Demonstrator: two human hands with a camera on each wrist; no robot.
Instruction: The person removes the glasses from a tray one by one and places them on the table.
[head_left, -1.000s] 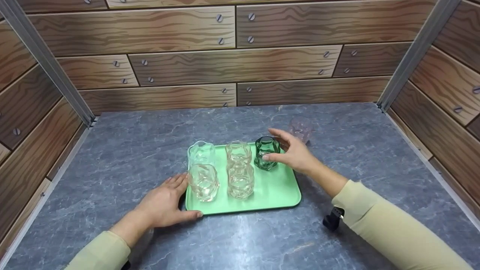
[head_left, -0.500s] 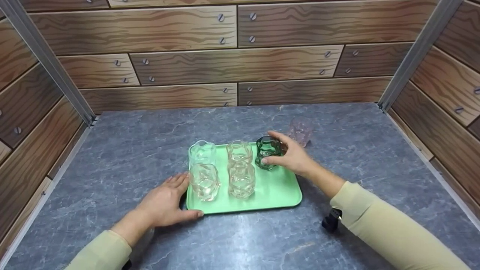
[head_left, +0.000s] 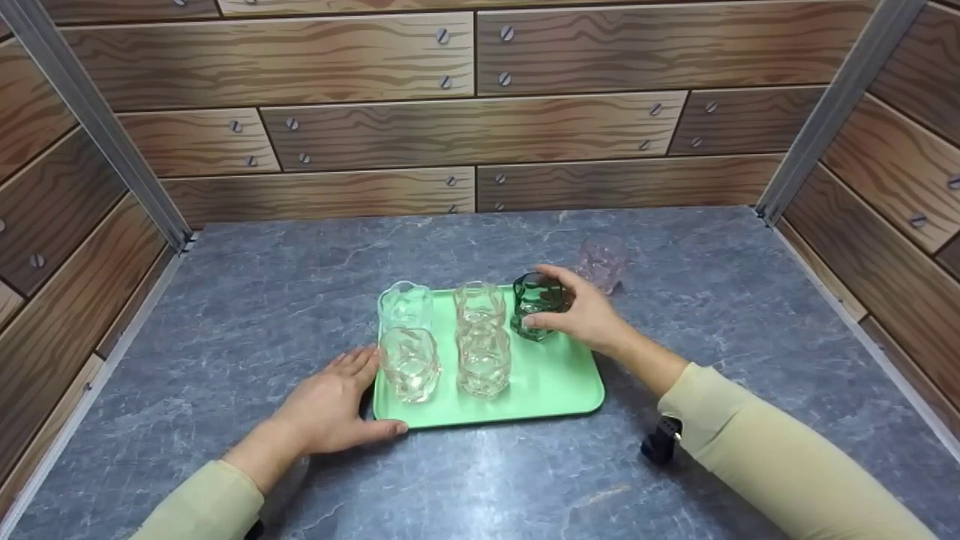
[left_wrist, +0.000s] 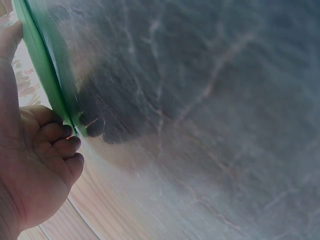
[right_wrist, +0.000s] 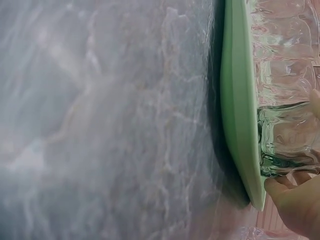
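Left hand (head_left: 326, 409) lies flat on the grey stone-patterned countertop (head_left: 225, 315) at the near left corner of the mint-green tray (head_left: 551, 379), fingers straight and together, thumb stretched along the tray's front edge; the left wrist view shows the fingertips (left_wrist: 62, 137) against the green rim. On the tray, left to right, stand four clear faceted glass tumblers in two columns: a rear left one (head_left: 405, 304), a front left one (head_left: 409, 364) just beside the left hand's fingers, a rear middle one (head_left: 478, 300) and a front middle one (head_left: 482, 360), each pair close together front to back (whether they touch cannot be told). At the tray's far right corner stands the dark green faceted glass tumbler (head_left: 534, 304), upright on the tray surface. Right hand (head_left: 589, 315) wraps it from the right side, thumb on the near face and fingers curled over the far side and top; the forearm, in a beige sleeve, reaches in from the lower right. Behind the right hand a pale pink glass tumbler (head_left: 602, 261) stands on the countertop, off the tray and apart from it. Wood-grain panels (head_left: 472, 135) with screw heads enclose the counter on three sides, with metal posts at the rear corners.
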